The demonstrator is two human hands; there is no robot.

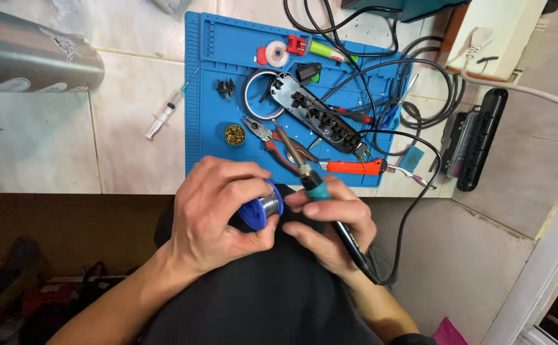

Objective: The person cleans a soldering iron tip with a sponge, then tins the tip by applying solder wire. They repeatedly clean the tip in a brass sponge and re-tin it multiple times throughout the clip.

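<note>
Nearest, below the blue silicone work mat [202,96], the left hand [218,214] grips a blue plastic spool of silver solder wire [263,209], turned toward the right hand [330,230], probably so wire can be drawn off. That hand clasps a black-handled soldering iron [311,185], tip raised over the mat. Farther, on the mat, a small round tin [234,134] holds brass wool.

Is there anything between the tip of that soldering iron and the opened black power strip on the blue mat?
Yes. The pliers with red handles lie on the blue mat between the soldering iron tip and the black power strip.
</note>
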